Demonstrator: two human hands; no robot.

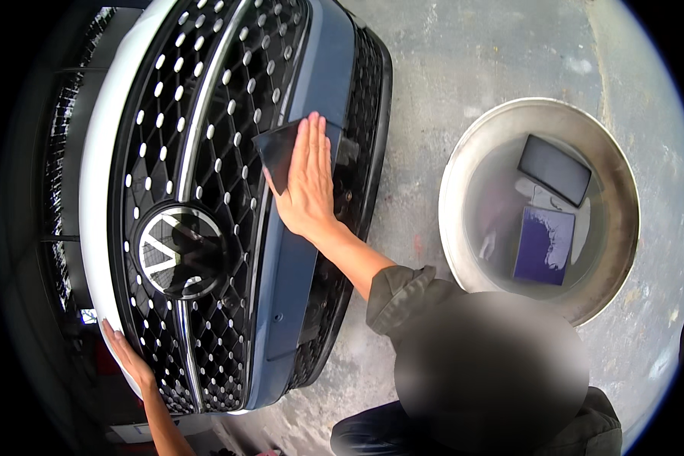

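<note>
A: Right hand [305, 182] laid flat, fingers straight and pressed together, on a thin black sheet [278, 156]!

B: And how does that sheet look?

A: Dark, smooth-looking, sharp-cornered. It's on the blue-grey bumper strip [285, 273], one pointed corner poking out over the edge of the black grille [235, 83].

B: Is the thumb pinching it?

A: Can't tell; the thumb is beside its lower corner, but the palm covers the rest.

B: Left hand [131, 363]?

A: Well apart, down by the glossy white panel [102, 152], fingers stretched out along its edge, holding nothing I can see.

B: And on the floor [418, 152]?

A: Round metal basin [457, 163], cloudy water inside, with a dark rectangular block [555, 171] near a purple one, whitish-patched [543, 243].
</note>
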